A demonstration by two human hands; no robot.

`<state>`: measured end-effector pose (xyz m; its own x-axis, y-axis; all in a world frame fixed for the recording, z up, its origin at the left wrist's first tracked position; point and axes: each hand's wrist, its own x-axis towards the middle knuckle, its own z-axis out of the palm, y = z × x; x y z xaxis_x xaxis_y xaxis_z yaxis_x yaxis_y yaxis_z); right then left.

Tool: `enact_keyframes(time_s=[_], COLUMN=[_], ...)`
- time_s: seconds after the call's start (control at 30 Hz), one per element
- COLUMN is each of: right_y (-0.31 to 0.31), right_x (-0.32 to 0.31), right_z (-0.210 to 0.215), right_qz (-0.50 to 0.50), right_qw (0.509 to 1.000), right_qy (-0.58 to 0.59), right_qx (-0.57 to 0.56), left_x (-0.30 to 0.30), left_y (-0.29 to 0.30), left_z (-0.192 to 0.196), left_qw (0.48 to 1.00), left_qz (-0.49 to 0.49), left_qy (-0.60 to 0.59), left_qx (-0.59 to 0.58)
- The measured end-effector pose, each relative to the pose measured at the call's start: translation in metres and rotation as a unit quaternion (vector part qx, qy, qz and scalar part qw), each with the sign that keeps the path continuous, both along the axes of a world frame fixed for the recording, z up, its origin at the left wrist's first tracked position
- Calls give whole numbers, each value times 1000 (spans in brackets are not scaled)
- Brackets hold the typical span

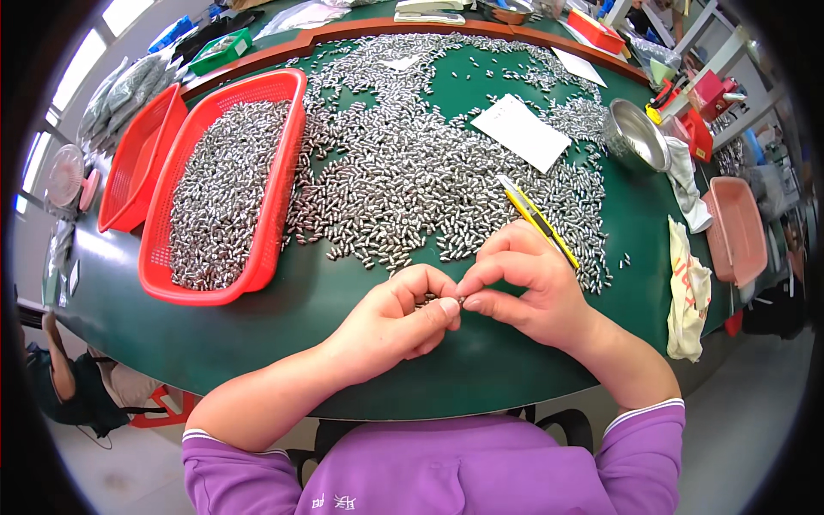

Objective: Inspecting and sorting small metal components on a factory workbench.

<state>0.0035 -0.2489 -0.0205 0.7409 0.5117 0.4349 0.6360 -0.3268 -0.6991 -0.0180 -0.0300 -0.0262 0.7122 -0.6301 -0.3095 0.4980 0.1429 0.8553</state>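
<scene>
My left hand (399, 316) is closed around several small silvery metal pieces, a few of which show between the curled fingers and the thumb. My right hand (530, 287) pinches at the left thumb tip, thumb and forefinger together on a tiny metal piece (462, 300) that is mostly hidden. Both hands meet just above the green tabletop (463, 373), close to its front edge. Beyond them spreads a wide heap of the same bullet-shaped metal pieces (386, 189). A yellow utility knife (541, 221) lies on the heap behind my right hand.
At left stands a red plastic basket (292, 163) full of metal pieces, beside another red basket (142, 167). White paper (522, 133) rests on the heap. A steel bowl (637, 137), a cloth (687, 292) and a pink tub (736, 230) are at right. Another person (73, 386) sits at lower left.
</scene>
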Motion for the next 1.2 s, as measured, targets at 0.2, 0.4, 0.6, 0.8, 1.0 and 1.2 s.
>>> enact_keyframes(time_s=[0.2, 0.4, 0.6, 0.8, 1.0, 1.2], right_y=[1, -2, 1, -5, -9, -4], right_x=[-2, 1, 0, 6, 10, 4], right_z=[4, 3, 4, 2, -5, -7], right_qz=[15, -72, -28, -103, -123, -117], right_qw=[997, 992, 984, 976, 970, 964], right_qy=[-68, -96, -172, -176, -147, -140], right_qx=[-21, 25, -35, -80, -150, -195], left_x=[0, 1, 0, 1, 3, 3], left_y=[0, -1, -1, 0, -1, 0], left_z=[-5, -4, -7, -9, -10, -8], left_qw=[1000, 1000, 999, 998, 995, 993], left_qz=[-6, 7, 30, 51, 90, 103], left_qy=[-13, -13, -14, -13, -13, 21], left_qx=[-3, 6, -14, -21, -39, -48])
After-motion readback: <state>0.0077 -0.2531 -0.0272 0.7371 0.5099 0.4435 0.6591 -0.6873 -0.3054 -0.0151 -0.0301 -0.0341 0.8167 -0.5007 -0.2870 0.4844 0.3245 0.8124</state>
